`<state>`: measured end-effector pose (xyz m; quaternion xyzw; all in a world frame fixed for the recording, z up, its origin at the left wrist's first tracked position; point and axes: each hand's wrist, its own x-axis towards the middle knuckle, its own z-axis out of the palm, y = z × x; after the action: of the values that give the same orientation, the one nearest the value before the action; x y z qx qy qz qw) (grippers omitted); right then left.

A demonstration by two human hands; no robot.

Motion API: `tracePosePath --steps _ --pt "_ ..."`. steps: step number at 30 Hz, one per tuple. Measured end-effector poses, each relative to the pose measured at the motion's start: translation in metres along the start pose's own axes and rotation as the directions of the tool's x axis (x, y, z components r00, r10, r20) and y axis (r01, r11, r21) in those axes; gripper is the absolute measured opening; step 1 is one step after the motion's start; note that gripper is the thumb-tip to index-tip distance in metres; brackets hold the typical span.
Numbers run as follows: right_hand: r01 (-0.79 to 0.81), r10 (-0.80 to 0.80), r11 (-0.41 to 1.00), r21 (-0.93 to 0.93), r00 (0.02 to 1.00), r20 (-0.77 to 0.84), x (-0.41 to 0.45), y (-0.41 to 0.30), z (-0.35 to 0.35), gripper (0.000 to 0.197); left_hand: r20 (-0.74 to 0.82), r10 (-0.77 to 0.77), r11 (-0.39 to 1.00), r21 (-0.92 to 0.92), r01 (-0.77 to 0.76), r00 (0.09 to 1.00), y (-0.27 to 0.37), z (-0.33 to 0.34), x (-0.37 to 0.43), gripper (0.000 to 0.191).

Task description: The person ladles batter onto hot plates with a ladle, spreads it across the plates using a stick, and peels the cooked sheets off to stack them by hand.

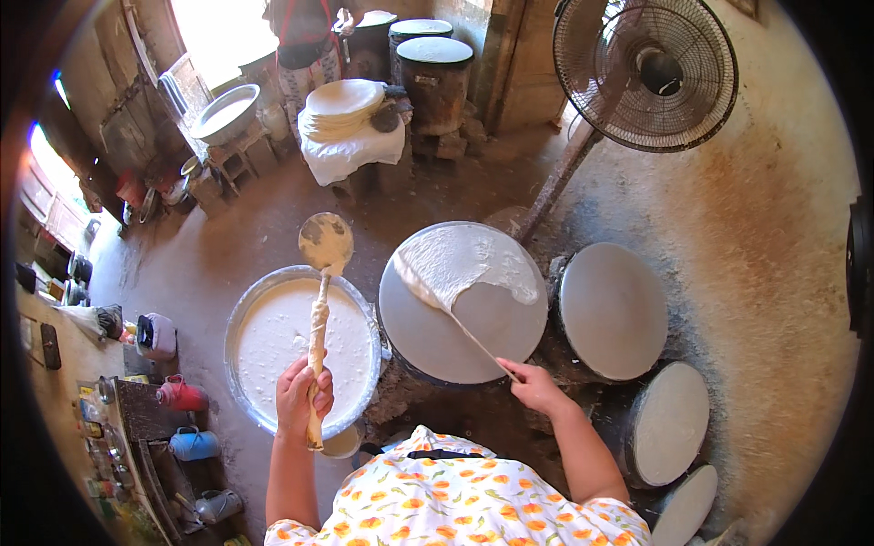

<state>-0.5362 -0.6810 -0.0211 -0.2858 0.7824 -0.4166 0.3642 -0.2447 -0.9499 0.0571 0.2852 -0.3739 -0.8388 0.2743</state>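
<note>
My left hand (304, 392) grips the batter-coated handle of a round ladle (326, 239), its bowl raised beyond a wide basin of white batter (273, 348). To the right, my right hand (536, 388) holds the end of a thin stick (481, 345). The stick's far part lies in the batter layer (471, 256) on a round griddle (457, 355). That layer covers the griddle's far side, while the near side shows bare surface. Another round griddle (613, 310) stands to the right of it.
Two more round griddles (669, 423) (686, 508) curve along the right. A pedestal fan (645, 75) stands beyond them. Farther back are a stack of thin round sheets (345, 102) on a cloth, lidded drums (435, 89) and a person (307, 41). Thermos flasks (194, 443) stand at left.
</note>
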Motion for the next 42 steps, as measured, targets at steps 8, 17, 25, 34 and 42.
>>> tracePosePath --steps 8,17,25,34,42 --pt "-0.049 0.050 0.999 -0.016 0.996 0.074 0.051 -0.021 -0.029 0.061 -0.072 0.032 0.999 -0.013 -0.033 0.997 -0.011 0.017 -0.010 0.030" --pt "0.198 -0.202 0.978 -0.059 0.977 -0.066 0.041 0.028 -0.048 0.059 -0.148 0.088 0.996 0.022 -0.086 0.985 -0.017 0.015 -0.037 0.030" --pt "-0.022 0.024 1.000 -0.015 0.979 0.202 0.011 0.017 -0.069 0.058 -0.231 0.106 0.993 0.077 -0.090 0.967 -0.023 0.005 -0.068 0.029" --pt "-0.004 0.034 0.996 -0.087 0.937 0.347 0.012 0.008 -0.080 0.060 -0.012 0.158 0.877 -0.459 -0.146 0.987 -0.021 0.015 -0.096 0.039" --pt "0.060 -0.054 0.998 -0.016 0.959 0.280 0.038 0.011 -0.060 0.055 -0.232 0.070 0.974 -0.196 -0.117 0.970 -0.043 0.022 -0.081 0.030"
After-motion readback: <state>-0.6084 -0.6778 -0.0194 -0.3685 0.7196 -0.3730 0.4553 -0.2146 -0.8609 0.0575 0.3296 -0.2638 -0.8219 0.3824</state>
